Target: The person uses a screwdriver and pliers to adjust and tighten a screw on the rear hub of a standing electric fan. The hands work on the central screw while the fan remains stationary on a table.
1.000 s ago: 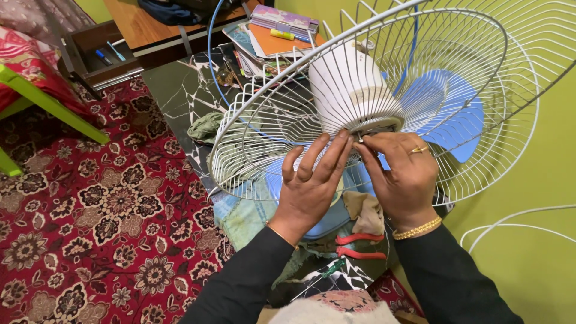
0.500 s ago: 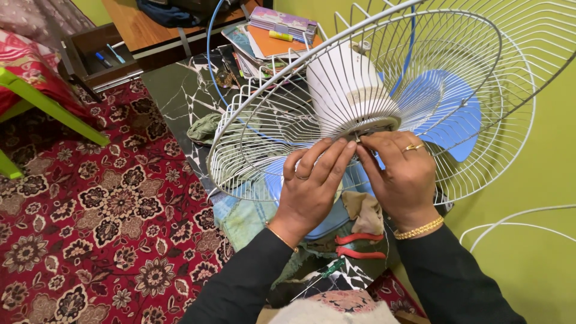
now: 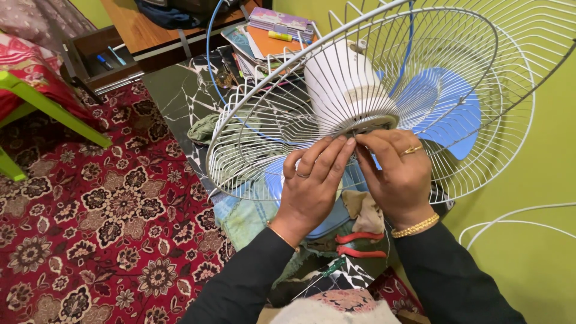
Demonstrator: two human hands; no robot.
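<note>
Head view: your left hand (image 3: 312, 186) and right hand (image 3: 399, 174) pinch the hub of the white wire fan guard (image 3: 270, 120).
Fastening there looks underway; next, keep the fingertips turning steadily.

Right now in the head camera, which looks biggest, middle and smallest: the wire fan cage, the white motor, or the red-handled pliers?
1. wire fan cage
2. white motor
3. red-handled pliers

wire fan guard (image 3: 264, 120) and white motor housing (image 3: 345, 84) block ahead; patterned rug (image 3: 90, 228) leftward lies open.
</note>
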